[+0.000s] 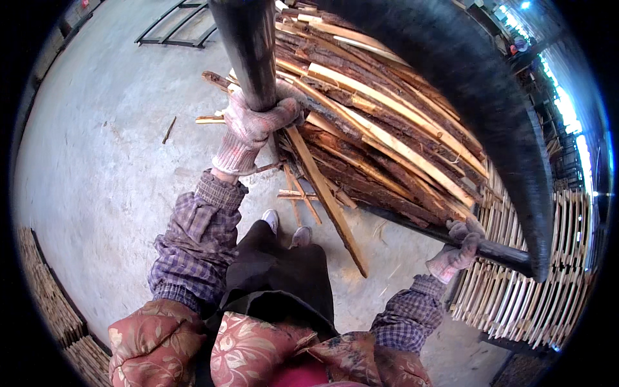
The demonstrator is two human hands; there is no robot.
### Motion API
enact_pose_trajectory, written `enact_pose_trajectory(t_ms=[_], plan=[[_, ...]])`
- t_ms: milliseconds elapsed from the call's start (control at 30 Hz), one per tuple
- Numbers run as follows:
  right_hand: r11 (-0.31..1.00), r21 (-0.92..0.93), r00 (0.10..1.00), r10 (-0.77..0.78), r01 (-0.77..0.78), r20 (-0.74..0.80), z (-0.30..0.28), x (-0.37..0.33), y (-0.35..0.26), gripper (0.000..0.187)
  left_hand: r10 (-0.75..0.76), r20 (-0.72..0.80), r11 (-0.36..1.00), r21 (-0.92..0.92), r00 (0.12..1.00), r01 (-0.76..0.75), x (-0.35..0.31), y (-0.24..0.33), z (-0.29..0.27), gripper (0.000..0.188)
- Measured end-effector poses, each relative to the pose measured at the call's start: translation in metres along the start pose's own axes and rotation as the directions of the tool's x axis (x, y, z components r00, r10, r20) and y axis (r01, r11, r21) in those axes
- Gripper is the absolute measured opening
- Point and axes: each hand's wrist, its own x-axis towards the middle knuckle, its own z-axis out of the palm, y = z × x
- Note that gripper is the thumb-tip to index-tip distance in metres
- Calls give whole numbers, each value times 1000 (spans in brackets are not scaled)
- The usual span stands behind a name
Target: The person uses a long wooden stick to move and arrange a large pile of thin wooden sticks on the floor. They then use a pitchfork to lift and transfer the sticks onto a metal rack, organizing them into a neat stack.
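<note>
Item: a person in a checked shirt, standing at a load of timber.

Left hand (259,124): gloved, fingers wrapped around a dark metal post (245,48).

Right hand (456,250): gloved, fingers curled over a dark metal bar (506,254), close to its outer end.

Pile of wood strips (380,135): bark-edged, stacked lengthwise between post and bar, ahead of the person and to the right; many ends uneven.

Loose slat (332,206): slanting out of the pile toward the person, between the two hands.

Curved dark bar (477,103): arching over the load's far right side.

Also present: rows of thin sticks (516,297) at right; a dark metal frame (171,43) and a stray stick (169,129) on the concrete floor (97,148).

Hazards, in my judgement: the slat could snag a leg or drop, being poorly seated; upper strips could slide if the metalwork tilts or jolts; the gloves could slip on smooth metal; the right fingers could be pinched against the nearby strip ends should the load shift.
</note>
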Motion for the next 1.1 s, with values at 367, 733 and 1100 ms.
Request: enact_pose_trajectory(t_ms=[367, 733, 1100], plan=[[976, -195, 988, 75, -100, -133, -42, 27, 14, 44, 35, 109, 998, 51, 993, -40, 22, -8, 32, 20], [974, 17, 928, 219, -224, -303, -5, 12, -21, 33, -89, 82, 990, 115, 993, 79, 31, 17, 23, 26], [960, -116, 934, 212, -253, -287, -25, 1, -23, 49, -168, 60, 985, 58, 984, 165, 33, 13, 13, 34]])
